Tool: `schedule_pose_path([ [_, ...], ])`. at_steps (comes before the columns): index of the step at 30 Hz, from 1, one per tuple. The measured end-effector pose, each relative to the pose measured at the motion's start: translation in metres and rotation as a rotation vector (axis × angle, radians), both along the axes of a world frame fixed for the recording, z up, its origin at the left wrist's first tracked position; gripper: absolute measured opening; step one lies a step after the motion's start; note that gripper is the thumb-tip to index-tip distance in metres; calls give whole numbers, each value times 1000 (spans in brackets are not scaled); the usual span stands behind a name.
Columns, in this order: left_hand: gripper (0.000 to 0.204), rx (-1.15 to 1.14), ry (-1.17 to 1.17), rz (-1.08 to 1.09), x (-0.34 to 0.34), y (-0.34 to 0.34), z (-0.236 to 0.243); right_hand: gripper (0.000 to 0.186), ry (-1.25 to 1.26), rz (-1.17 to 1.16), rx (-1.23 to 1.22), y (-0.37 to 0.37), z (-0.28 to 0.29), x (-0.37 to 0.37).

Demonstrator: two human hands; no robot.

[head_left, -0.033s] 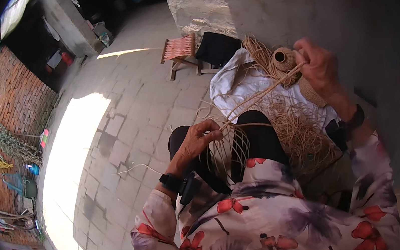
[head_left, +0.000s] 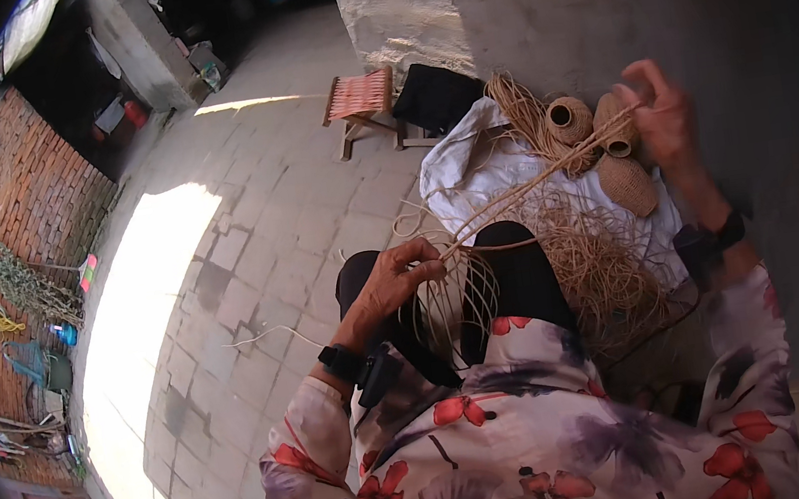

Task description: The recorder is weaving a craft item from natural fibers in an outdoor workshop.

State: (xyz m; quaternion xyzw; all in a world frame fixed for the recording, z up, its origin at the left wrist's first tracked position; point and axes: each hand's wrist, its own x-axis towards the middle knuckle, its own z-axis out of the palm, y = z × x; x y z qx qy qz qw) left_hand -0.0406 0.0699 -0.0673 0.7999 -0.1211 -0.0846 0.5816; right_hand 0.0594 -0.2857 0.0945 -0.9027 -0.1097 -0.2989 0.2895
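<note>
A round, open lattice frame point(head_left: 482, 304) of thin pale strands rests between my knees. My left hand point(head_left: 398, 278) is closed at its upper rim, pinching the rim and the tan cord there; its fingertips partly hide the grip. Lengths of twisted tan cord point(head_left: 536, 177) run taut from that spot up to the right. Out at the far right, my right hand point(head_left: 665, 119) is raised with its fingers closed on the cord's other end. Another strand bends from the rim across my right knee.
Woven vase-shaped pieces point(head_left: 628, 187) and a cord bundle point(head_left: 512, 103) lie on a white cloth point(head_left: 454, 167) at the right. Loose cord point(head_left: 589, 270) heaps beside my right knee. Ahead stand a folding stool point(head_left: 359, 98) and a black item point(head_left: 435, 98). A brick wall point(head_left: 33, 146) rises left.
My right hand has moved farther right and slightly away from me, drawing the cord lengths longer. More of the woven pieces now show beside it. My left hand and the frame stay in place.
</note>
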Motion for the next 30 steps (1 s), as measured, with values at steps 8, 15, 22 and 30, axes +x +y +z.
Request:
schedule_pose_path([
  [8, 11, -84, 2, 0, 2, 0, -15, 42, 201, -180, 1320, -288, -47, 79],
  [15, 11, -189, 35, 12, 3, 2, -19, 68, 397, -67, -520, -271, -225, 81],
  [22, 9, -262, 105, -8, -4, -5, -2, 24, 351, 565, 123, 57, -162, 14],
  [30, 15, -318, 179, 35, -3, -11, 2, 33, 725, 781, 48, 122, -147, -1],
])
